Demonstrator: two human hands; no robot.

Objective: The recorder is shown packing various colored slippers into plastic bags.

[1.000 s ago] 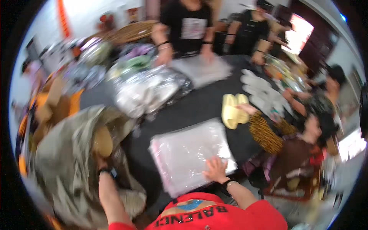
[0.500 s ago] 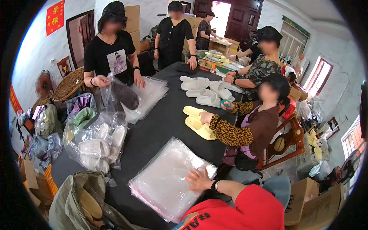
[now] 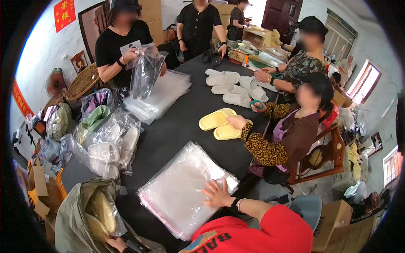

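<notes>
My right hand (image 3: 218, 194) lies flat, fingers spread, on a stack of clear plastic bags (image 3: 179, 189) on the dark-covered table. Low at the left, my left hand (image 3: 117, 243) is at the mouth of an olive sack (image 3: 78, 217). Its fingers grip the near end of a pair of yellow slippers (image 3: 101, 213) in clear film; part of the hand is hidden. Beyond the sack, white slippers (image 3: 104, 152) rest in a large clear bag.
Across the table, a person (image 3: 122, 46) in black handles a clear bag with a dark slipper beside another bag stack (image 3: 162, 95). At right, a co-worker's hand (image 3: 237, 122) touches yellow slippers (image 3: 217, 119). White slippers (image 3: 236, 97) lie behind. Cartons (image 3: 333, 219) stand lower right.
The yellow slippers in the sack show more fully, and my left hand has shifted slightly right. My right hand stays on the bags. The person across has raised the bag with the dark slipper.
</notes>
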